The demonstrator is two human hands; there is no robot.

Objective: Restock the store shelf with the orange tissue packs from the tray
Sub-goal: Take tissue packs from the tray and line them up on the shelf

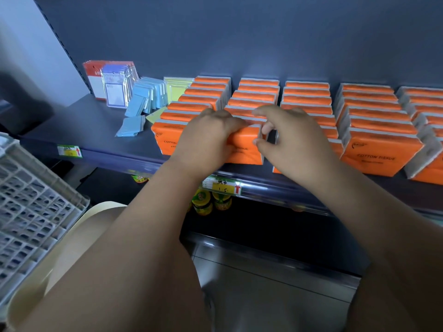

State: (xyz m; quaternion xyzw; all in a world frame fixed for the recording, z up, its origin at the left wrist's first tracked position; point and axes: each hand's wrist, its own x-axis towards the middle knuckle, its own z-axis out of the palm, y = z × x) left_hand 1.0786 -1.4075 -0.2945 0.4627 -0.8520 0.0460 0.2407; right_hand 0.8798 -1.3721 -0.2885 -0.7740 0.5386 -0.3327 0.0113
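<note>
Both hands at the front edge of the dark shelf (91,121), on the second row of orange tissue packs (381,152) counted from the shelf's left end. Left hand (206,137) lies over the top of the front pack (244,149) of that row, fingers curled down onto its upper edge, gripping it. Right hand (294,140) just beside, thumb and fingertips pinching the same pack's right end, at the narrow gap to the next row. Orange packs stand upright in about five rows running front to back, filling the shelf's middle and right end; front packs sit at the front edge. Toward the left end: loose light-blue packets (141,101), some toppled, yellow packets (177,88) touching the first orange row, and red-and-white carded items (107,82) against the back panel. Price tags (221,185) on the front rail. Jars with yellow labels (212,202) on the lower shelf. Grey lattice tray (28,202) at the left, well apart from the hands; the part in view shows no packs.
</note>
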